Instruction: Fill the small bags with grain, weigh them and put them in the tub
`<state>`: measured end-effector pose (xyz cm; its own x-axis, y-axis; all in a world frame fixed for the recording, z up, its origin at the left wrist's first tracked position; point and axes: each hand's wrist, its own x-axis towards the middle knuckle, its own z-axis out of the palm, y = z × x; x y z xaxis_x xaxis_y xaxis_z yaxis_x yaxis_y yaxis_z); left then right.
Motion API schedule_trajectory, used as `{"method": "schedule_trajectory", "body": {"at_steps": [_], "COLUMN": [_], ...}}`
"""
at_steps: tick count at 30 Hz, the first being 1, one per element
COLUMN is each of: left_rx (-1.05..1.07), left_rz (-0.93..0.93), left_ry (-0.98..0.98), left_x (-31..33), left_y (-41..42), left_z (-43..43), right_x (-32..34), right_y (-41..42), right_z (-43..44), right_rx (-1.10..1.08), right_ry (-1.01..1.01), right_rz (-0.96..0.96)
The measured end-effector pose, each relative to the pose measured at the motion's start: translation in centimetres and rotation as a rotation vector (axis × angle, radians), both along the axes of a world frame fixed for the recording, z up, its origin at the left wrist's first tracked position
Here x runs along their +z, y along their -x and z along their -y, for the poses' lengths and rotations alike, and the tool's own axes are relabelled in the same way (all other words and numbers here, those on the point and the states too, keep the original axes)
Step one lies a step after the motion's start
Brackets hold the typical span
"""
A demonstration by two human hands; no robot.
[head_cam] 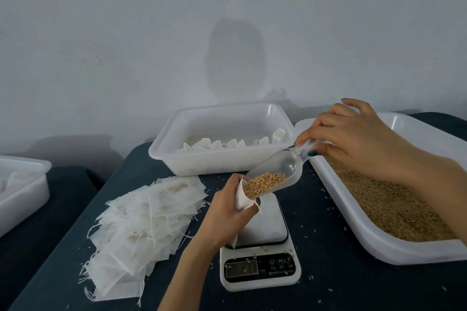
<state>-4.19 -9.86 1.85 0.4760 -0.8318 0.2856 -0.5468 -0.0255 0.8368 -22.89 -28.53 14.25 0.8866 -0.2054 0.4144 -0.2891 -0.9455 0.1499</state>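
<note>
Currently the left hand (227,214) is gripping a small white bag (241,197) just above the platform of the kitchen scale (260,270), with the fingers curling round the bag's body so that its mouth is gaping upward. Holding it there is probably meant to keep spills near the scale and make weighing a short move. The right hand (358,139) is hovering above and behind the scale, pinching the handle of a clear plastic scoop (283,166) between thumb and fingertips. Its wrist is raised so the scoop is sloping down into the bag's mouth, where the grain (262,184) is lying at the low end. The grain tray (417,252) is sitting right of the scale, handy for scooping. The tub (227,161) of filled bags is waiting behind the scale, and the pile of empty bags (141,217) is lying to its left
</note>
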Motion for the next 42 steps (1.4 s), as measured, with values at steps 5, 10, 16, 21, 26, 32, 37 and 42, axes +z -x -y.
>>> {"method": "schedule_trajectory", "body": {"at_steps": [5,10,16,21,26,32,37,42], "left_rx": [-0.019,-0.071,-0.105,-0.004,-0.027,-0.053,0.081,0.164], "left_rz": [-0.071,-0.189,-0.141,0.285,0.192,0.069,0.032,-0.051], "left_ry": [0.007,0.063,0.09,-0.075,-0.004,-0.004,-0.066,-0.003], "left_x": [0.5,0.9,1.8,2.4,2.9,1.0,-1.1,-2.2], "left_y": [0.3,0.3,-0.7,-2.4,-2.9,-3.4,-4.7,-5.0], "left_z": [-0.2,-0.4,-0.1,1.3,2.8,2.9,1.7,0.6], "right_x": [-1.7,-3.8,-5.6,-6.4,-7.7,-8.9,-8.0,-6.2], "right_y": [0.5,1.1,2.1,3.2,4.9,4.6,4.5,2.7], "right_z": [0.7,1.5,3.2,5.8,7.7,7.0,5.8,2.1], "right_rx": [0.0,-0.016,-0.076,-0.466,-0.695,-0.794,-0.83,-0.604], "right_ry": [-0.225,-0.461,-0.966,-0.892,-0.656,-0.603,-0.498,-0.321], "right_rz": [0.053,0.102,0.27,0.436,0.129,-0.259,-0.342,0.042]}}
